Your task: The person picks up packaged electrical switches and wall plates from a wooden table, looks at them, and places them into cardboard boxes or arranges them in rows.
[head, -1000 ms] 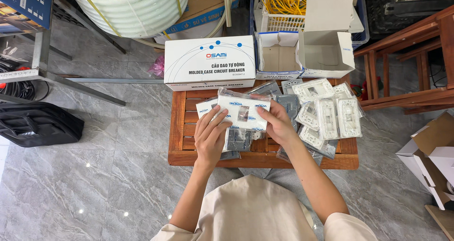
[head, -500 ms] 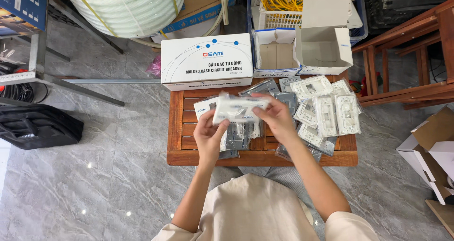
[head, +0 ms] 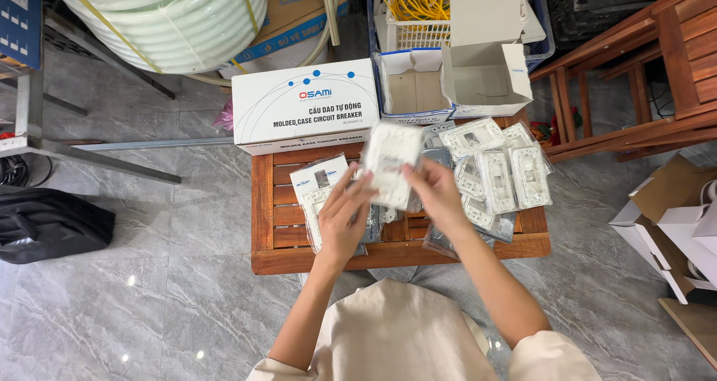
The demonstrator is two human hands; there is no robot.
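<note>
Above a low wooden slatted table [head: 269, 209], both my hands hold up a small white part in a clear plastic bag [head: 390, 161]. My left hand [head: 343, 215] touches the bag's lower left edge with fingers spread. My right hand [head: 435, 190] grips its right side. Under my left hand lie a flat white packet [head: 320, 178] and more bagged pieces. To the right, several white wall plates in clear bags [head: 502, 170] are spread over the table.
A long white printed box [head: 302, 106] stands at the table's back edge beside two open white cartons [head: 484, 78]. A coil of white corrugated hose [head: 164, 15] lies behind. A black bag [head: 48, 224] sits on the floor left, wooden furniture [head: 642, 75] and open cardboard boxes [head: 676, 217] right.
I have lifted the bagged white part off the pile and turned it from lying flat to standing nearly upright between my hands.
</note>
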